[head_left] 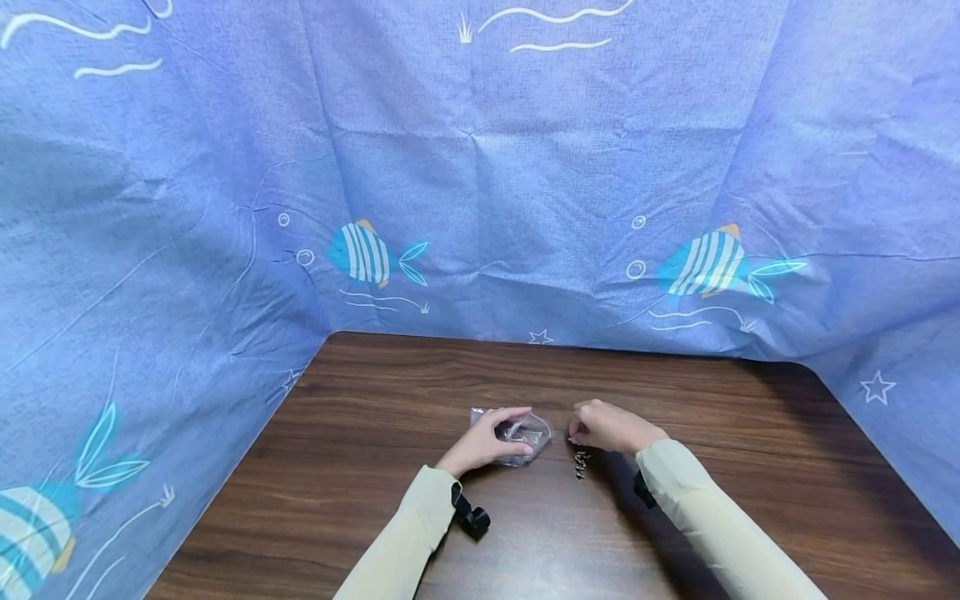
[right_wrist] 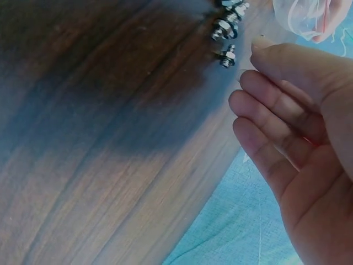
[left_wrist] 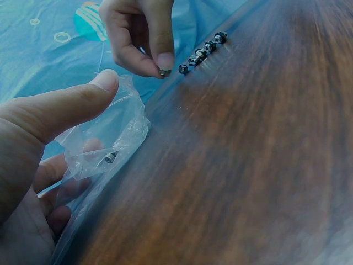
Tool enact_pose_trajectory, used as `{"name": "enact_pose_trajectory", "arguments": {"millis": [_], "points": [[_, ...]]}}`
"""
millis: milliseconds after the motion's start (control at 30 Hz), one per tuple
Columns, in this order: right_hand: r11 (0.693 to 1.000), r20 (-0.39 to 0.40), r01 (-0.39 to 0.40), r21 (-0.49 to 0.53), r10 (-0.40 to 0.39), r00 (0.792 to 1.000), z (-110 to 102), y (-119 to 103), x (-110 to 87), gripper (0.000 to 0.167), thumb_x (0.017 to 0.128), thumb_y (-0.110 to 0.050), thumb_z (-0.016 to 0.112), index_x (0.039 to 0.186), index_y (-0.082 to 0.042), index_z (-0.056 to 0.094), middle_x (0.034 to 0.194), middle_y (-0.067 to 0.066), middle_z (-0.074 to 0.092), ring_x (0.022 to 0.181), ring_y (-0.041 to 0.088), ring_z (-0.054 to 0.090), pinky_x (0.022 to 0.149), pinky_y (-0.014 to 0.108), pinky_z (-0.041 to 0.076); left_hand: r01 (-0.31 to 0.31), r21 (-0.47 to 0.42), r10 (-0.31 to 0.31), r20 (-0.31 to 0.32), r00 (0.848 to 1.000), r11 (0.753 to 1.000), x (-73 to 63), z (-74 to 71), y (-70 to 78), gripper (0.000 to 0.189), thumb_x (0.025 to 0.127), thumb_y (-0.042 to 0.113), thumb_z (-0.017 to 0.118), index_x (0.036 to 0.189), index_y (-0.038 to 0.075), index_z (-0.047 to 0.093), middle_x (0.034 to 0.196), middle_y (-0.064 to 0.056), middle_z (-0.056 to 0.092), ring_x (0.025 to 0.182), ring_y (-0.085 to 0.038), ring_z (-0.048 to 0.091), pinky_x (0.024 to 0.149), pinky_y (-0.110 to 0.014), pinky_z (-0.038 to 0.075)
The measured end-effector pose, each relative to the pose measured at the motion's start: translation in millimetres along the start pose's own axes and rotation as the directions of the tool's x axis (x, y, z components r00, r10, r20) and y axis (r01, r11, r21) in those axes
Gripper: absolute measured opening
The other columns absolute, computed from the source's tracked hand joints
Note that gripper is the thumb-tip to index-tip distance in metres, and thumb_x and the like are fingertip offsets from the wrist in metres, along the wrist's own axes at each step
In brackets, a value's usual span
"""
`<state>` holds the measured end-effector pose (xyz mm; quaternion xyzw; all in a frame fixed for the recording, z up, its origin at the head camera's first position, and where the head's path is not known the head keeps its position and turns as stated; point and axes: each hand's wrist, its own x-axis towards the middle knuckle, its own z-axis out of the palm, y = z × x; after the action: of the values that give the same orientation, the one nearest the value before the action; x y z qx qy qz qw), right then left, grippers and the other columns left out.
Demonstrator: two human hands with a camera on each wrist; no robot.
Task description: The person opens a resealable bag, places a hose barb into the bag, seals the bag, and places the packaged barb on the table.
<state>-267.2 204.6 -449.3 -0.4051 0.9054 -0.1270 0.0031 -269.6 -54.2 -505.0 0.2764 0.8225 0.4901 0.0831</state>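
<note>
My left hand [head_left: 483, 440] holds a clear plastic bag [head_left: 538, 435], with the thumb on one side of its mouth and the fingers on the other. Inside the bag, a small metal fitting [left_wrist: 111, 157] shows through the film in the left wrist view. To the right of the bag, my right hand [head_left: 611, 427] pinches a tiny metal piece [left_wrist: 165, 72] between thumb and fingertip, just above the table. Several small metal fittings [head_left: 581, 463] with dark rings lie in a short row close to that hand. One fitting [right_wrist: 226, 56] sits slightly apart from the others.
Both hands work over a dark brown wood-grain table [head_left: 390, 383]. A blue fabric curtain [head_left: 540, 167] with fish prints hangs behind and to the sides of it. Black wrist straps [head_left: 471, 515] sit at the ends of the pale sleeves.
</note>
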Motion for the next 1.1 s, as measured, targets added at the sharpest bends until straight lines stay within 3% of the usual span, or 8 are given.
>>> {"name": "enact_pose_trajectory", "arguments": {"millis": [633, 967, 1100], "points": [[0.998, -0.102, 0.047, -0.039, -0.05, 0.994, -5.7, -9.4, 10.8, 0.009, 0.083, -0.003, 0.07, 0.078, -0.01, 0.068, 0.077, -0.005, 0.061, 0.068, 0.003, 0.056, 0.063, 0.018, 0.049, -0.009, -0.026, 0.009, 0.004, 1.0, 1.0, 0.6, 1.1, -1.3, 0.062, 0.083, 0.025, 0.077, 0.139, 0.017, 0.052, 0.127, 0.0, 0.064, 0.123, -0.021, 0.052, 0.107, -0.043, 0.037], [0.998, -0.111, 0.037, -0.042, -0.042, 0.993, -7.7, -16.0, 20.6, 0.006, 0.084, -0.005, 0.07, 0.081, -0.01, 0.068, 0.08, -0.005, 0.06, 0.071, 0.004, 0.056, 0.066, 0.019, 0.051, -0.005, -0.043, 0.007, 0.036, 0.999, 0.999, -9.6, -8.7, 32.7, 0.059, 0.085, 0.012, 0.073, 0.138, 0.001, 0.05, 0.129, -0.017, 0.061, 0.123, -0.031, 0.051, 0.106, -0.049, 0.037], [0.998, -0.108, 0.035, -0.047, -0.04, 0.993, -8.7, -19.2, 24.4, 0.005, 0.086, -0.006, 0.069, 0.082, -0.01, 0.068, 0.081, -0.005, 0.06, 0.072, 0.004, 0.056, 0.066, 0.019, 0.051, 0.005, -0.037, -0.004, 0.021, 1.0, 0.999, -8.5, -5.7, 26.4, 0.06, 0.085, 0.014, 0.074, 0.138, 0.004, 0.05, 0.13, -0.014, 0.061, 0.124, -0.031, 0.05, 0.106, -0.05, 0.036]]}}
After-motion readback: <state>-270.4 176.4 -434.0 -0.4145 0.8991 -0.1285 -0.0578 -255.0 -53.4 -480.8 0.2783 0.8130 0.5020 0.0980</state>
